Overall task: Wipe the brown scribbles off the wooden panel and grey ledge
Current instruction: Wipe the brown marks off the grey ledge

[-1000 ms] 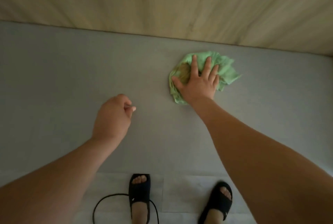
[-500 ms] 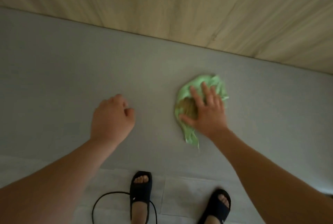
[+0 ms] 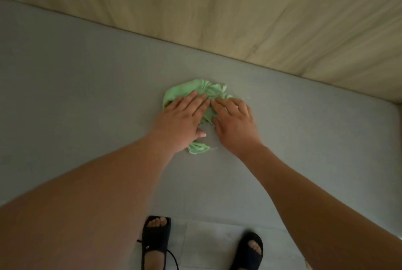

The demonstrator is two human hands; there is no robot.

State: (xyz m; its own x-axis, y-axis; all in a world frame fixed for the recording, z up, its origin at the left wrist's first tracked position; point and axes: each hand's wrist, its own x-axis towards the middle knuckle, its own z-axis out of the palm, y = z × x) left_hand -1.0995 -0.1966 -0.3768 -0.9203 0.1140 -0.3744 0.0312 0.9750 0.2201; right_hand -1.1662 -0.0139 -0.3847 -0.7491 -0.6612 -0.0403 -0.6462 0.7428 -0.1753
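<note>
Grey flat ledge (image 3: 87,100) and pale wooden panel (image 3: 217,13) show no brown scribbles, so wiping seems nearly done; left hand (image 3: 182,118) and right hand (image 3: 236,123), fingers flat, press the crumpled green cloth (image 3: 185,91).

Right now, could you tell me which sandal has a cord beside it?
The left sandal: a black cord runs along its inner side; the right sandal has none.

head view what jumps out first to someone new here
The crumpled light green cloth in the middle of the flat grey ledge draws the eye, with the left hand and right hand both pressed on it. Behind runs the pale wooden panel; below, two black sandals on the floor.
</note>
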